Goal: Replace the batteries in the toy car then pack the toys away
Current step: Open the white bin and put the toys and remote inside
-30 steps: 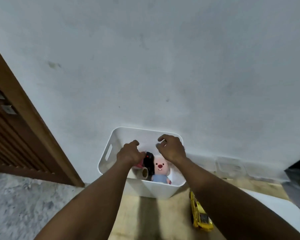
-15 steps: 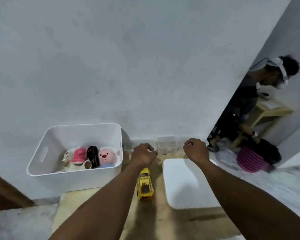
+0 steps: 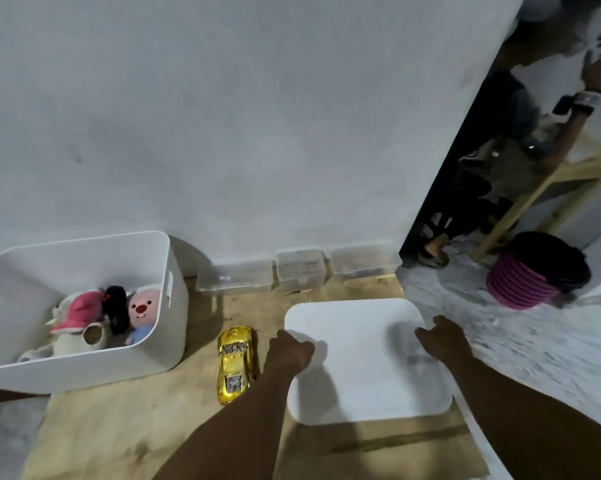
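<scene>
Low wooden board is lying on a mottled grey-white floor, pushed up against a plain white wall. Three clear plastic boxes are sitting in a row along the wall's foot; anything printed on them is too blurred to read.

White bin is standing on the board's left end, holding soft toys: a pink-faced plush, a pink cap and a black toy between them.

Gold toy car is resting on the bare board between the bin and a flat white lid, nose toward the wall, apart from both.

Left hand is curling its fingers round the lid's left edge. Right hand is touching the lid's right edge, fingers bent onto the top and thumb outside; blurred, so cannot tell whether it is gripping.

Through an opening on the right, another person is standing by a wooden table, near a pink-and-black basket.
</scene>
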